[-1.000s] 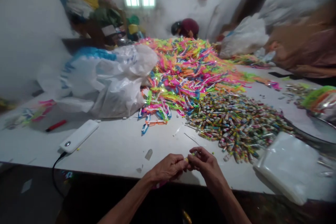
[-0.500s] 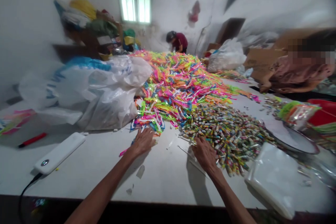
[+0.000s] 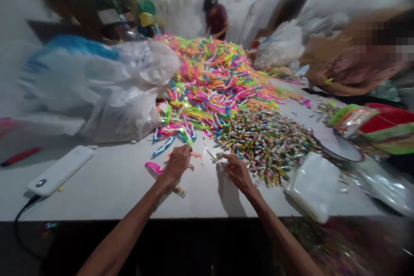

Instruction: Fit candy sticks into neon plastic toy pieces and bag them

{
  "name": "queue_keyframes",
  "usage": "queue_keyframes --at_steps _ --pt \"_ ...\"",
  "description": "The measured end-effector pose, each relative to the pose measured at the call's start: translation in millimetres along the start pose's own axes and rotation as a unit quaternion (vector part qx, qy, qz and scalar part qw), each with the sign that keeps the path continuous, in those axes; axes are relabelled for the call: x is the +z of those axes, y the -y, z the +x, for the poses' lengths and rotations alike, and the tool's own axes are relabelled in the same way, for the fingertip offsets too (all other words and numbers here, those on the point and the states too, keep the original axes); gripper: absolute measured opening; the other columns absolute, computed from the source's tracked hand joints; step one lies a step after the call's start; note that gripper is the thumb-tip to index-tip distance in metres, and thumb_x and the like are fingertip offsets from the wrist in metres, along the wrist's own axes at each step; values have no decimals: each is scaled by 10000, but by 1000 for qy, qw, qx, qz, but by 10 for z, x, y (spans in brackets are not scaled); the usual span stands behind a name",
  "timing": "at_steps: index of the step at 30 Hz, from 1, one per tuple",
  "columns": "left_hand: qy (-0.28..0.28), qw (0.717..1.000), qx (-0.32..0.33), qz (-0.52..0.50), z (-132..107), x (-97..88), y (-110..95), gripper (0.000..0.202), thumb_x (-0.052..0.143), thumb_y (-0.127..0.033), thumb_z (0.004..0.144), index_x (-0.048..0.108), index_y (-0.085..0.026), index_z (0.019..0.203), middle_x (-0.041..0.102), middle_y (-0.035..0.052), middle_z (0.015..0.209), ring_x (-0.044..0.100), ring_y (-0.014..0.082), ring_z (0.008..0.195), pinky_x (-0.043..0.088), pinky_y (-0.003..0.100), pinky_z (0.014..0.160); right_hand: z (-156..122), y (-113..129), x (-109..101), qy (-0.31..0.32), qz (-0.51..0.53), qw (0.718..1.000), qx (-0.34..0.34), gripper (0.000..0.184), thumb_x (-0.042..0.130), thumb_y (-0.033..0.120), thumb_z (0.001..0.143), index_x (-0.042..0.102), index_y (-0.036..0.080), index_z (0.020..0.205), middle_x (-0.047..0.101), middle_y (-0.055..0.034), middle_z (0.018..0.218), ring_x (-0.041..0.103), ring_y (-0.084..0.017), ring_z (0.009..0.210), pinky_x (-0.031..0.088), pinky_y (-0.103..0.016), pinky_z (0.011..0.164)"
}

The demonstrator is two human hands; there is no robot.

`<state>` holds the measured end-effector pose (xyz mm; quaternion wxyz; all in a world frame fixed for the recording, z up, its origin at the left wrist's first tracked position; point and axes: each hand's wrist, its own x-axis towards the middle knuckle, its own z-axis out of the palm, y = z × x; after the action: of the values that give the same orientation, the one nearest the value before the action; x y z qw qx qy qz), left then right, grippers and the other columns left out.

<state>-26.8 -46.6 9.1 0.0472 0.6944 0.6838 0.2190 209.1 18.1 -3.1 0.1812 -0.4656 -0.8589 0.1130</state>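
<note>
My left hand (image 3: 176, 162) rests on the white table (image 3: 113, 189) with its fingers curled over an orange plastic strip (image 3: 194, 154), at the near edge of a big heap of neon plastic strips (image 3: 216, 77). A pink strip (image 3: 152, 168) and a small wrapped roll (image 3: 179, 191) lie beside that wrist. My right hand (image 3: 237, 170) reaches to the near edge of a pile of small multicoloured rolls (image 3: 265, 138), fingers bent and pinching at a thin clear piece (image 3: 211, 156); what it grips is too small to name.
A large white plastic sack (image 3: 106, 90) lies left of the heaps. A white power bank (image 3: 60, 170) with a cable and a red pen (image 3: 19, 156) lie at the left. A stack of clear bags (image 3: 312, 185) and a metal bowl (image 3: 336, 146) are right. Other people work at the far side.
Both hands drew back a little toward me from the heaps; the left now has an orange strip under its fingers. A pink strip and a small roll lie by the left wrist.
</note>
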Motion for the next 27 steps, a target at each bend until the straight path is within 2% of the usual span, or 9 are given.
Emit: queue_keyframes --at_steps 5,8,10,14,16,19,21,24,27 --pt "-64 996 -61 19 -115 -403 -254 113 430 -161 803 494 -184 894 604 41 793 574 215 760 391 321 706 38 -84 -204 65 -116 990 43 240 485 161 792 677 209 927 642 -72 1030 535 -225 973 397 -278 747" --pt "11 983 -160 -89 -383 -437 -449 116 461 -186 770 489 -200 881 573 3 711 558 178 644 383 286 616 35 -72 -183 77 -169 981 56 214 474 186 815 663 198 914 634 -81 1010 520 -218 961 377 -269 709" --pt "102 943 -189 -255 -557 -316 -549 101 460 -268 796 490 -201 866 547 -17 690 516 131 552 375 246 540 54 -50 -151 86 -174 978 73 183 489 201 808 654 171 880 631 -96 1002 522 -216 943 373 -266 697" --pt "198 797 -210 -530 -731 11 -682 311 430 -485 827 481 -186 894 485 -52 656 399 53 386 271 180 375 102 -47 -135 72 -134 984 97 189 477 144 789 649 124 864 643 -131 961 554 -218 885 378 -276 693" --pt "192 760 -209 -585 -727 87 -728 309 487 -469 806 488 -173 891 498 -46 692 437 39 396 277 164 372 86 -65 -153 40 -89 990 106 217 456 126 795 651 124 891 653 -127 938 569 -212 869 386 -278 701" --pt "196 737 -209 -613 -684 71 -769 286 558 -422 774 493 -155 851 533 -18 771 511 42 452 359 162 420 -15 -47 -189 -32 32 992 117 265 440 194 831 623 153 1018 666 -77 855 588 -180 779 412 -265 670" --pt "209 733 -212 -612 -671 38 -779 326 577 -433 765 490 -169 935 552 -7 807 514 45 447 369 166 413 -127 35 -212 -58 212 965 146 302 488 293 822 575 157 1077 647 -25 711 560 -146 596 415 -243 553" --pt "232 730 -209 -608 -693 33 -781 376 533 -494 787 479 -201 1017 574 -4 814 481 46 404 320 163 353 -313 244 -254 11 479 859 179 349 616 388 725 550 152 974 608 24 592 433 -85 397 332 -199 393" --pt "241 731 -195 -607 -727 55 -784 320 487 -489 818 504 -174 875 587 0 773 487 50 409 302 162 360 -448 432 -313 62 556 809 178 317 607 374 724 558 156 951 599 33 574 387 -55 372 297 -174 370"
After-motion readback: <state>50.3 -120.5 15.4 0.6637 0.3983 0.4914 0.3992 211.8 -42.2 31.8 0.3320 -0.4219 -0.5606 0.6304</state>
